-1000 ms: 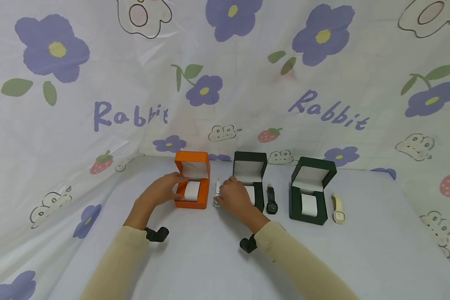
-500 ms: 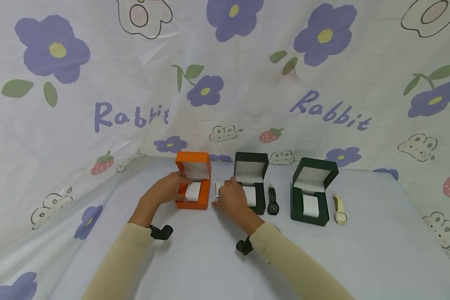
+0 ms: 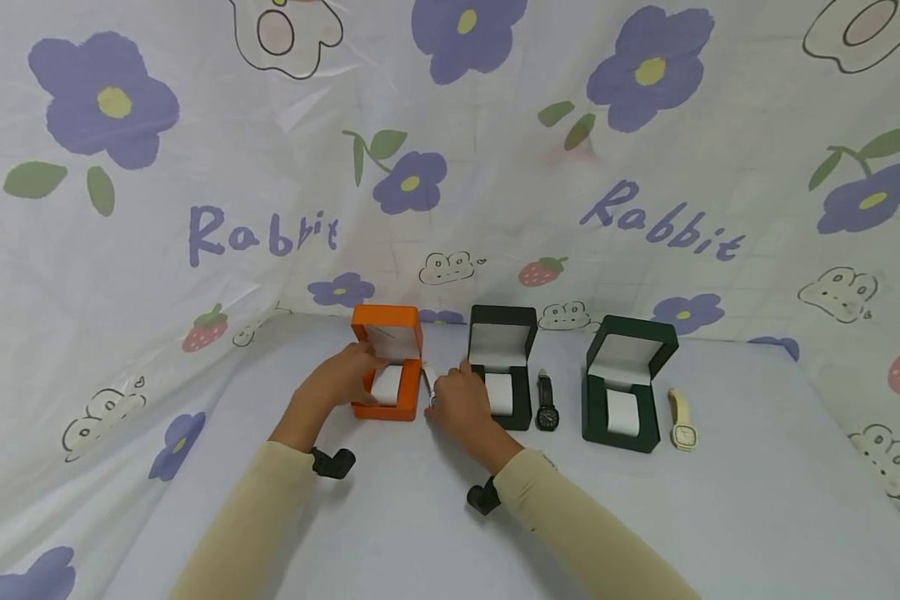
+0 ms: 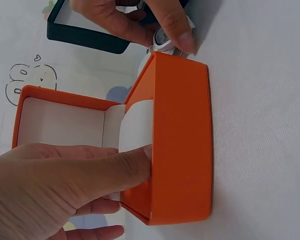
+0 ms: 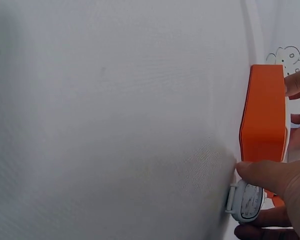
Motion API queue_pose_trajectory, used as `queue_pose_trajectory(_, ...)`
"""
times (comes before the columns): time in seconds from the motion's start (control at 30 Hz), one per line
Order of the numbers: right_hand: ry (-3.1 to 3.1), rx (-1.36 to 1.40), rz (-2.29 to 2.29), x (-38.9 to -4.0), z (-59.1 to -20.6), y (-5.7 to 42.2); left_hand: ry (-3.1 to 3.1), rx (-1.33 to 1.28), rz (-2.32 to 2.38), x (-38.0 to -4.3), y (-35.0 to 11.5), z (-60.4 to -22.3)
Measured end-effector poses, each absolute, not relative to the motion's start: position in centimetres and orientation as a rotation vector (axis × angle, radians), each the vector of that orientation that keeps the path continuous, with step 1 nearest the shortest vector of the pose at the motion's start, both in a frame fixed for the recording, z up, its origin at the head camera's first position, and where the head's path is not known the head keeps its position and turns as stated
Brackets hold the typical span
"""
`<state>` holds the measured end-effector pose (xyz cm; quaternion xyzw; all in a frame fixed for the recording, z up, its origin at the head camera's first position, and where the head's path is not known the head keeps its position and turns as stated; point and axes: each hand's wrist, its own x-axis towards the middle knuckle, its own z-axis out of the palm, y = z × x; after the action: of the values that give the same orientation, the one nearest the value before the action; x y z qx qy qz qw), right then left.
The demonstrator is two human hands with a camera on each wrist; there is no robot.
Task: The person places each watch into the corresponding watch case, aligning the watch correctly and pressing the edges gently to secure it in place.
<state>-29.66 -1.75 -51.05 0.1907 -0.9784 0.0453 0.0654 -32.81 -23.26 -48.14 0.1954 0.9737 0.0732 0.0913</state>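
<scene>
An orange watch box (image 4: pixel 182 140) stands with its lid up and a white cushion (image 4: pixel 136 122) inside. My left hand (image 3: pixel 337 379) reaches in from the left, its thumb at the cushion's front and its fingers at the back, pinching it. To the right of this box, my right hand (image 3: pixel 461 402) grips a white watch (image 5: pixel 250 202) between thumb and fingers. The watch's pale dial shows in both wrist views; in the head view the hand covers most of it, leaving the light strap (image 3: pixel 428 372) visible.
A dark box (image 3: pixel 523 400) with a white cushion stands open right behind my right hand. Beside it lies a black watch (image 3: pixel 546 410). Farther right are an open green box (image 3: pixel 651 421) and a gold watch (image 3: pixel 682 433). A patterned cloth (image 3: pixel 495 200) hangs behind the table.
My right hand has turned the white watch, so its strap now leans toward the orange box. My left hand has shifted slightly right, its thumb farther over the cushion.
</scene>
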Motion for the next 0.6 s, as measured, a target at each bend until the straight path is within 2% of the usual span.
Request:
queue_pose_trajectory(0.37,-2.944,0.582,0.089,-29.62,-51.03,-1.76,2.878,0.541,0.14,-32.8,-22.58,-47.91)
queue_pose_trajectory(0.6,-2.849,0.592,0.216,-29.4,-50.92,-1.29,2.915,0.572,0.194,-32.61,-23.04,-48.24)
